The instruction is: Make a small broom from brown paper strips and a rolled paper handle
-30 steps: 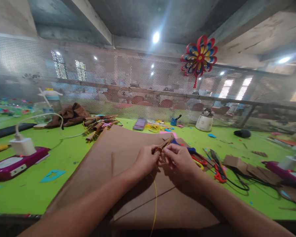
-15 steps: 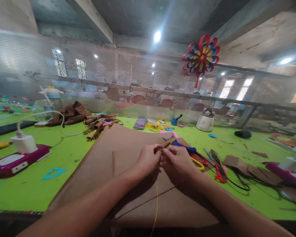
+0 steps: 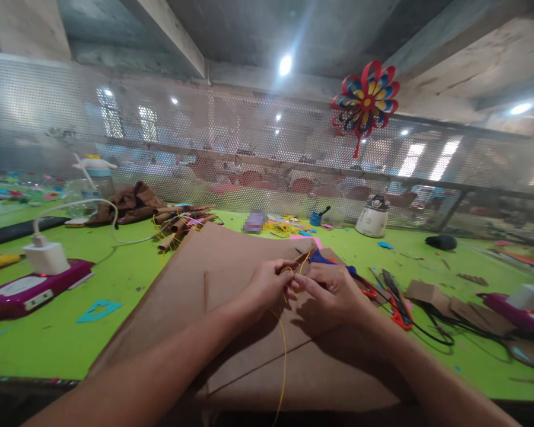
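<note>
Over a large sheet of brown paper (image 3: 173, 308), my left hand (image 3: 273, 284) pinches a small brown piece with yellow string looped around it. My right hand (image 3: 333, 290) is beside it, thumb and fingertips closed on the yellow string near the left fingertips. A long tail of the yellow string (image 3: 285, 367) hangs from below my left hand across the paper toward the near edge. Blue-handled scissors (image 3: 319, 257) lie just behind my right hand, which partly hides them. The small piece is mostly covered by fingers.
On the green table (image 3: 129, 350) are rolled brown tubes (image 3: 178, 222) at the back left, a purple power strip (image 3: 35, 287) at left, red-handled pliers (image 3: 398, 302) at right, brown scraps (image 3: 429, 293) and a white bottle (image 3: 372, 216). Another purple strip (image 3: 511, 311) is far right.
My right hand has turned and shifted slightly right and down, covering the yellow scissor handle. The string loop between my hands stands out more. My left hand stays nearly in place.
</note>
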`<state>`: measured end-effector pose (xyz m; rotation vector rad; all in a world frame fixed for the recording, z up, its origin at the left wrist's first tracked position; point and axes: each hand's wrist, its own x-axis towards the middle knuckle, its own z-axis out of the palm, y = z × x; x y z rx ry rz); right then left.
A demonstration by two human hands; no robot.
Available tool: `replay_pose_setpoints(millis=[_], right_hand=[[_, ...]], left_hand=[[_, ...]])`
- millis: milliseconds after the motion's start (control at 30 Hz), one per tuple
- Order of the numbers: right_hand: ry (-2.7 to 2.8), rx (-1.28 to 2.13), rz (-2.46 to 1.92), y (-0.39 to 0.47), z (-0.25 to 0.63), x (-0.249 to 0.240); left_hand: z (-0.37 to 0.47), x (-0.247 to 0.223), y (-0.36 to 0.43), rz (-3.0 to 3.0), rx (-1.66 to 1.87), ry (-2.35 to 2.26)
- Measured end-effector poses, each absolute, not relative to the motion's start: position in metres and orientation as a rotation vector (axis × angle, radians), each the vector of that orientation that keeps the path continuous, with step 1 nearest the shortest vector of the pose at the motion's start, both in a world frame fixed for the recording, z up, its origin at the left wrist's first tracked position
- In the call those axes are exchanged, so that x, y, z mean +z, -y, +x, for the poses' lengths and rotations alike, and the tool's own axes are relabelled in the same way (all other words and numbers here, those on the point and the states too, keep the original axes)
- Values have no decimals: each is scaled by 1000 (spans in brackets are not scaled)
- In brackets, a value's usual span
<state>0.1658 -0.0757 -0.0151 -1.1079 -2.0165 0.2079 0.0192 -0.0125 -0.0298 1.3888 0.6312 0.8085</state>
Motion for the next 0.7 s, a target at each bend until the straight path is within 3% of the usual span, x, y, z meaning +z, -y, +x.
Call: replay_pose_setpoints(millis=[100,333,533,700], right_hand=[[1927,345,-1140,76,164,-14],[1291,272,-1281,57,188,-18],[1651,67,-1154,58,201,-7],[1848,88,-1071,59,211,0]], left_hand=[[18,-25,13,1339,831,-626],[14,-15,20,1283,764,-620],[12,-17,19,1329,700,-561],[12,-21,17,1314,648,-515]])
